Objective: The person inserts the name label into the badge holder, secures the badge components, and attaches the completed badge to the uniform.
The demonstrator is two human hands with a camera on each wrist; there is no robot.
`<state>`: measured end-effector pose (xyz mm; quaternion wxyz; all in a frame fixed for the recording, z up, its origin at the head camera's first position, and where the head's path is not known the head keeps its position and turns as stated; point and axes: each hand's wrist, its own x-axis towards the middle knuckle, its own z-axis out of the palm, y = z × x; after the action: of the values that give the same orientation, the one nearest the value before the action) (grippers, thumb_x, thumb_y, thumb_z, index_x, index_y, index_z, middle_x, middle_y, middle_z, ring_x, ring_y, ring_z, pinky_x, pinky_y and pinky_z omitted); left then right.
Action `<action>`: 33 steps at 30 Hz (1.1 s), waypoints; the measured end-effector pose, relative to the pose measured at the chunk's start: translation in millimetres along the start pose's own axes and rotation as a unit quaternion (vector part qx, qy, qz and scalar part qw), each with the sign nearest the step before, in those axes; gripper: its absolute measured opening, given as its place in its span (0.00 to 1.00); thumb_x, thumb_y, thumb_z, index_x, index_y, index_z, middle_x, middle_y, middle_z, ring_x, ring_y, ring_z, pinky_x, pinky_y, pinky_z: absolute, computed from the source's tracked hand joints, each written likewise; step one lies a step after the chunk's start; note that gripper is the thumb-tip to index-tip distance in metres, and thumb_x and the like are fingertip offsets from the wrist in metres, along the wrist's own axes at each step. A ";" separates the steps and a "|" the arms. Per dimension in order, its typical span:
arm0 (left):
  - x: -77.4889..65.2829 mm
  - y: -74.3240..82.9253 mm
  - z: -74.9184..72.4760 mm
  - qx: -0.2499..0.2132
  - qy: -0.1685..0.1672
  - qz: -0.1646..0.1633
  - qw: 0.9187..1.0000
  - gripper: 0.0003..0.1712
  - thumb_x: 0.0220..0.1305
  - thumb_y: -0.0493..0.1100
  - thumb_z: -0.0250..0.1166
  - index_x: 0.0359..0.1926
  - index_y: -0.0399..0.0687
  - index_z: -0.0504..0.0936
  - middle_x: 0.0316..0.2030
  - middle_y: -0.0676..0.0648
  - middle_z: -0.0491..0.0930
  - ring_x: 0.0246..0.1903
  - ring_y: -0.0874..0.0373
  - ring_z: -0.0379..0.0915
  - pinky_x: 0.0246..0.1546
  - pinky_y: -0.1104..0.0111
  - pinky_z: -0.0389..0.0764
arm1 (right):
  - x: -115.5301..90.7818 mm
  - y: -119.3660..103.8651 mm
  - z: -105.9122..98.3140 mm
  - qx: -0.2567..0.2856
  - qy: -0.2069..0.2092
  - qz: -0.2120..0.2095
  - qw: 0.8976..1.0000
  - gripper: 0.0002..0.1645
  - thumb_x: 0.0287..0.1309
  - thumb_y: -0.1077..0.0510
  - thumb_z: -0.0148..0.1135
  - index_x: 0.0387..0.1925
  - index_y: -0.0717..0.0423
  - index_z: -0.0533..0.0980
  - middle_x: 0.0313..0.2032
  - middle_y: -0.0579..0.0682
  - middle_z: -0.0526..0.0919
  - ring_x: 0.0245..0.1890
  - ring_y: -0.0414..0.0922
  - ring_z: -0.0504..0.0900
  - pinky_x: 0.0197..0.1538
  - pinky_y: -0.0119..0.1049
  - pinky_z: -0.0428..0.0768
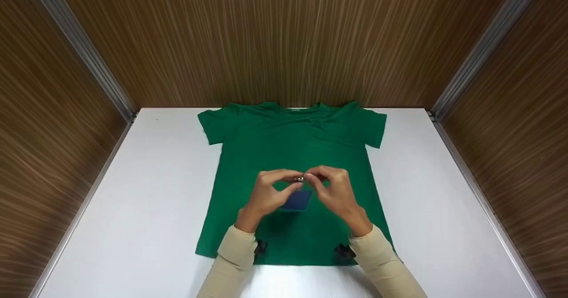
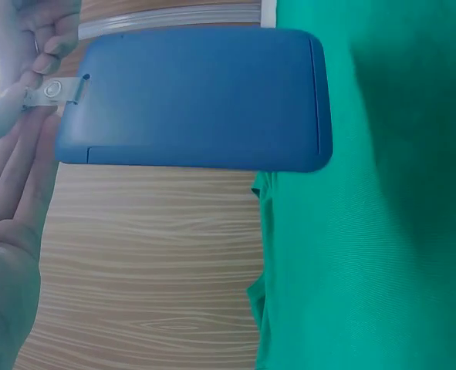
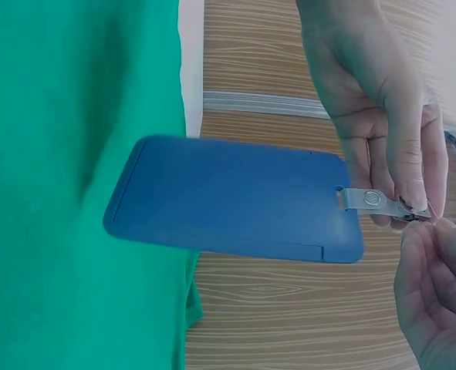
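A blue badge holder (image 1: 296, 200) hangs from a metal clip (image 1: 300, 179) by a clear strap (image 3: 373, 199) with a snap button. Between thumb and fingers my left hand (image 1: 266, 196) pinches the clip. Facing it, my right hand (image 1: 335, 194) has thumb and index finger pinched at the clip's far end, the two hands' fingertips nearly meeting. The holder (image 2: 197, 100) is held up over a green T-shirt (image 1: 293, 147), which lies spread out below both hands. Fingers partly hide the clip.
The shirt lies on a white table (image 1: 146, 191), its collar near the back edge. Wood-grain panels (image 1: 284, 40) stand behind and at both sides, with metal rails (image 1: 88, 58) at the corners. Dark wrist cameras (image 1: 344, 251) sit by the sleeves.
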<state>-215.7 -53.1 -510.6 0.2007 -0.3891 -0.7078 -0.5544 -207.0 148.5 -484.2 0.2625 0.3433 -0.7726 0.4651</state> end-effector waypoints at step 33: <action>0.1 -3.1 11.7 0.069 0.077 -0.016 0.994 0.05 0.58 0.35 0.77 0.36 0.42 0.92 0.30 0.45 0.91 0.27 0.53 0.87 0.34 0.66 0.86 | 0.0 -6.0 1.3 -0.033 0.026 -0.012 0.999 0.08 0.56 0.74 0.70 0.33 0.61 0.86 0.28 0.53 0.89 0.22 0.43 0.86 0.29 0.30 0.84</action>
<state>-216.5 -42.3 -516.0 0.2721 -0.3189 -0.7332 -0.5355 -202.5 145.3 -481.6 0.2993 0.3316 -0.7761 0.4451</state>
